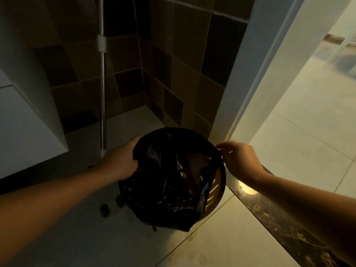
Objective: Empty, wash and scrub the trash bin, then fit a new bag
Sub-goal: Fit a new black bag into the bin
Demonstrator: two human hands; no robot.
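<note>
Standing upright on the pale floor tiles (221, 234) just inside the doorway, one round brown plastic trash bin (215, 191) has its mouth pointing up toward the camera, its long axis running vertically. One crinkled black plastic bag (167, 182) lines it, covering most of the opening; on the right side the bin's slotted inner wall shows bare. The left hand (120, 160) grips the bag's edge at the left of the rim, fingers curled into the plastic. The right hand (240, 160) pinches the bag's edge at the right of the rim between thumb and fingertips. One dark marbled threshold strip (285, 218) runs just beside the bin, under the right forearm. One metal pole (103, 93) stands behind, against the brown tiled wall (183, 78).
</note>
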